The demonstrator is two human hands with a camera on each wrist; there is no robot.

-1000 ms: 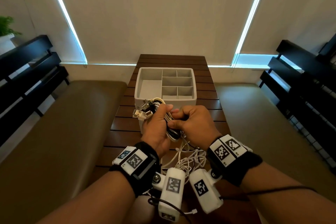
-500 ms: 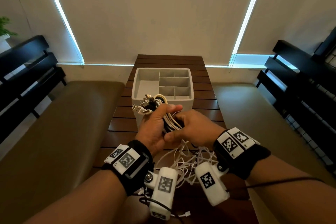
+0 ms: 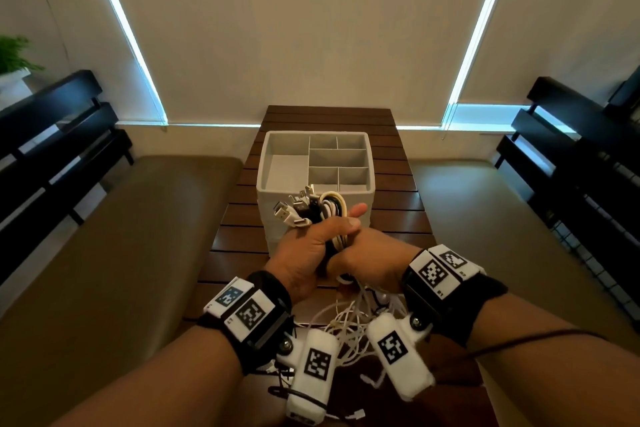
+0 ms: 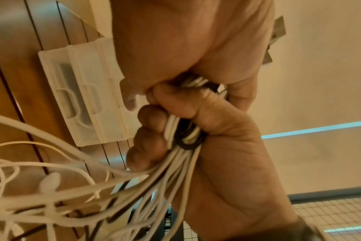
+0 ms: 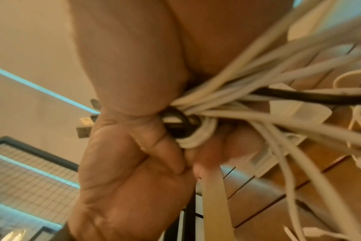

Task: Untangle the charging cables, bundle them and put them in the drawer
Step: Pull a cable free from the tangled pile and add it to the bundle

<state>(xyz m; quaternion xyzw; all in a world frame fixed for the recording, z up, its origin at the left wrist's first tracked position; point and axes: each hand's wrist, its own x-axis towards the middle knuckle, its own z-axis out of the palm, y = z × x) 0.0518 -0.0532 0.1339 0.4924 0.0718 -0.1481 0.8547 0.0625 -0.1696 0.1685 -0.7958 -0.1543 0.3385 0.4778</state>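
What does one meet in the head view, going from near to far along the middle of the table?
Loose white cables → hands holding the cable bundle → grey divided drawer organizer → bare far end of the wooden table.

Cables (image 3: pixel 322 215): white and black, bunched, plugs fanned upward, loose ends trailing to table.
Drawer (image 3: pixel 265 180): grey divided organizer, upright behind cables.

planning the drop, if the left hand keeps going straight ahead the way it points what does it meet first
Probably the near wall of the organizer: the left hand, gripping the cables, points at it. Depth is unclear.
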